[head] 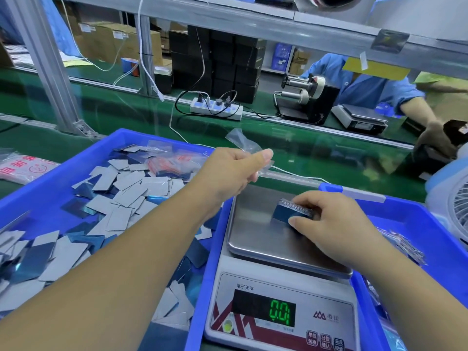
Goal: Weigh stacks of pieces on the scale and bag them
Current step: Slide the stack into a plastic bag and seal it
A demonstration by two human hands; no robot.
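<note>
My right hand (331, 224) grips a small stack of blue and grey pieces (288, 211) over the steel pan of the scale (255, 229). The scale's green display (278, 312) reads 0.0. Above the pan's far left corner, my left hand (235, 171) pinches a small clear plastic bag (245, 143) between thumb and fingers. A blue bin (50, 188) on the left holds several loose blue and grey pieces (121, 191) and a heap of empty clear bags (172, 158).
The scale sits in a second blue bin (415, 224) that has filled bags (402, 244) at its right. A white fan (455, 206) stands at the far right. Behind a clear screen, a person in blue (367, 87) works beside a tape dispenser (306, 97), another scale and a power strip (216, 108).
</note>
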